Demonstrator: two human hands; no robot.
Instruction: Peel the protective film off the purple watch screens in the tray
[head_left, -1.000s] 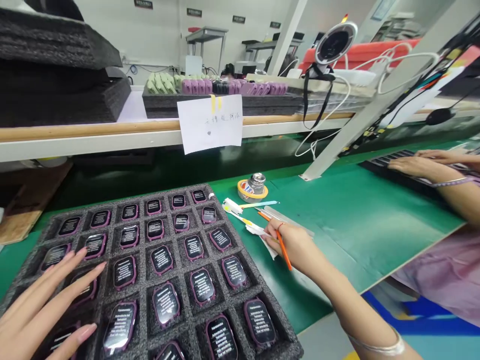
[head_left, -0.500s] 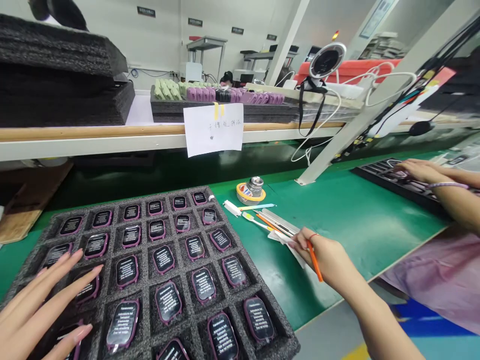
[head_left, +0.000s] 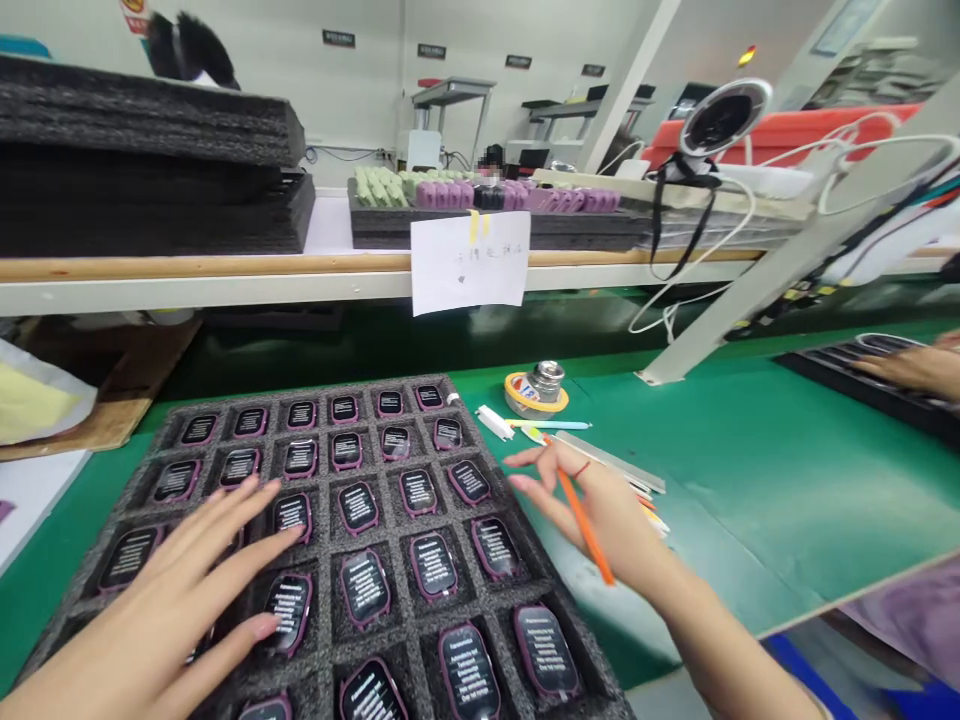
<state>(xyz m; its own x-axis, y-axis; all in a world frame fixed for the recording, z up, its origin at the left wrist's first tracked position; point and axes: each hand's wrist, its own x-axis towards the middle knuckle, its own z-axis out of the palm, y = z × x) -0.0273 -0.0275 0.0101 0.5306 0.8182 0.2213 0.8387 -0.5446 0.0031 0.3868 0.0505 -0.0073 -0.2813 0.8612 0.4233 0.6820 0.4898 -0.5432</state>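
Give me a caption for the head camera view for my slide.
Head view: left hand spread over purple-rimmed black devices in a dark foam tray, right hand gripping an orange stick.

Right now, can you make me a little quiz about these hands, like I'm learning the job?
1. True or false: the right hand holds an orange stick.
2. Which hand is over the black foam tray?
3. What stands in the middle of the tape roll?

Key: 1. True. 2. The left hand. 3. A metal jar.
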